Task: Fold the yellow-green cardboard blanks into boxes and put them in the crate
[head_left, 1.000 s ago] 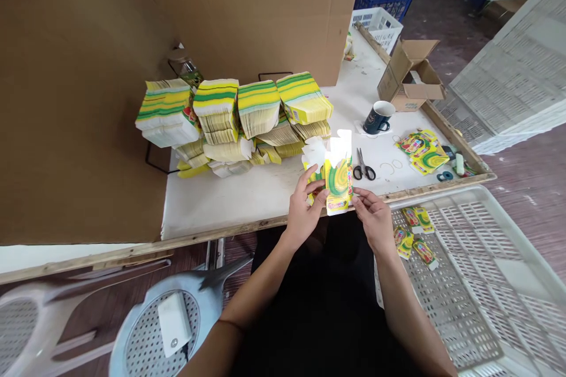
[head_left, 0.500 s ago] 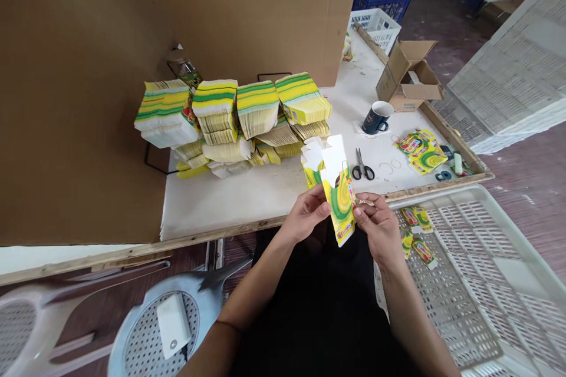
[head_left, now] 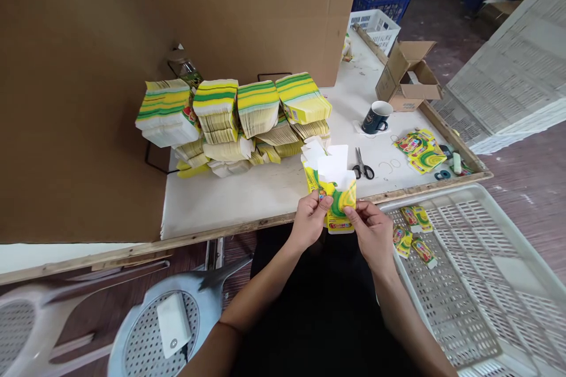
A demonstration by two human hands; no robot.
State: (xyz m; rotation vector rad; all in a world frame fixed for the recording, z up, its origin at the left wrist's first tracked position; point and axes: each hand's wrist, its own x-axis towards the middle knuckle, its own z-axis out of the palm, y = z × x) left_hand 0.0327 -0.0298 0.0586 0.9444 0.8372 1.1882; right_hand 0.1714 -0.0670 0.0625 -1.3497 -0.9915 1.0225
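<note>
A flattened yellow-and-green printed carton [head_left: 347, 195] with white flaps is held between my two hands, in front of the table edge. My left hand [head_left: 308, 219] pinches its left side, thumb on the front. At the right side, my right hand [head_left: 372, 231] grips it between thumb and fingers. Further cartons [head_left: 311, 172] with white flaps show just behind, above my left fingers; whether that hand holds them too I cannot tell. Bundled stacks of like cartons [head_left: 258, 107] lie on the table [head_left: 230, 203] beyond my hands.
Black-handled scissors [head_left: 363, 168], a dark mug [head_left: 377, 117], loose cartons [head_left: 422, 151] and an open cardboard box [head_left: 409, 79] are on the table's right. A white plastic crate [head_left: 471, 235] with several small packs stands lower right. A stool [head_left: 145, 318] carries a white device [head_left: 174, 325].
The carton has turned from a narrow slanted view to face me more broadly, its flaps now lower. My right hand has shifted slightly left and its thumb now lies on the front.
</note>
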